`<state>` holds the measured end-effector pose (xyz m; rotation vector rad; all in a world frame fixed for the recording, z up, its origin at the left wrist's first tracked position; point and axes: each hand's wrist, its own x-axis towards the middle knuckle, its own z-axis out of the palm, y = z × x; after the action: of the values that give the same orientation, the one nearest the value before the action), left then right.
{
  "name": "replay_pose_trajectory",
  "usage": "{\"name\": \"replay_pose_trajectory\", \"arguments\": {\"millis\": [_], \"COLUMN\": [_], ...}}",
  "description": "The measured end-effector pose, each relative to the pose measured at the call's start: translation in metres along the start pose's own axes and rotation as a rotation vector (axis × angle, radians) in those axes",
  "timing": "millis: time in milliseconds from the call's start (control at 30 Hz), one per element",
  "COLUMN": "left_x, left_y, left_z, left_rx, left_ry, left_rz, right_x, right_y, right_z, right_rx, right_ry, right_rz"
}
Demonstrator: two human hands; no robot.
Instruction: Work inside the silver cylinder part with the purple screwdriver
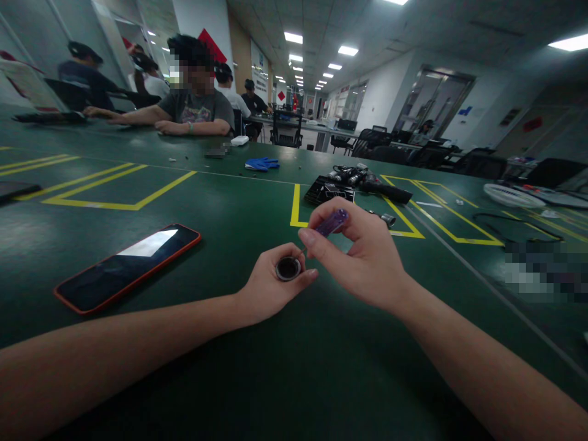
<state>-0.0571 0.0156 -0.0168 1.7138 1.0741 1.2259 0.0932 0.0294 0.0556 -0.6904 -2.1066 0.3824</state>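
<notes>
My left hand (271, 278) is closed around a small round part (288, 269) with a pale rim and a dark hollow face turned up toward me. In my right hand (361, 257) is a screwdriver with a clear purple handle (331, 223), pinched between thumb and fingers. Its thin shaft slants down to the edge of the round part; whether the tip touches it I cannot tell. Both hands are held just above the green table (257, 380). Most of the part's body is hidden inside my left fingers.
A phone in an orange case (128, 266) lies at left. Beyond my hands are a black patterned box (328, 190), dark metal parts with cables (351, 174) and a blue glove (261, 164). Yellow tape marks the table. Across it sits a person in a grey shirt (197, 107).
</notes>
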Motion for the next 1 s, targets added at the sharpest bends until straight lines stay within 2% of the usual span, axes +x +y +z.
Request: {"name": "replay_pose_trajectory", "arguments": {"millis": [500, 733, 900, 1000], "left_x": [-0.0002, -0.0003, -0.0003, -0.0002], "left_y": [-0.0007, -0.0028, -0.0015, 0.0010], "left_z": [0.0009, 0.0020, 0.0011, -0.0002], "left_rx": [-0.046, -0.046, -0.050, 0.000], "left_ry": [-0.025, 0.005, 0.000, 0.008], "left_rz": [0.023, 0.000, -0.001, -0.040], "right_x": [0.0017, -0.0004, 0.0001, -0.0016], "right_y": [-0.0042, -0.0016, -0.0029, -0.0012], "right_z": [0.0033, 0.0020, 0.0008, -0.0049], "right_rx": [-0.003, -0.013, 0.057, 0.177], "right_ry": [-0.014, 0.001, -0.011, 0.065], "right_rz": [-0.052, -0.044, -0.006, 0.061]}}
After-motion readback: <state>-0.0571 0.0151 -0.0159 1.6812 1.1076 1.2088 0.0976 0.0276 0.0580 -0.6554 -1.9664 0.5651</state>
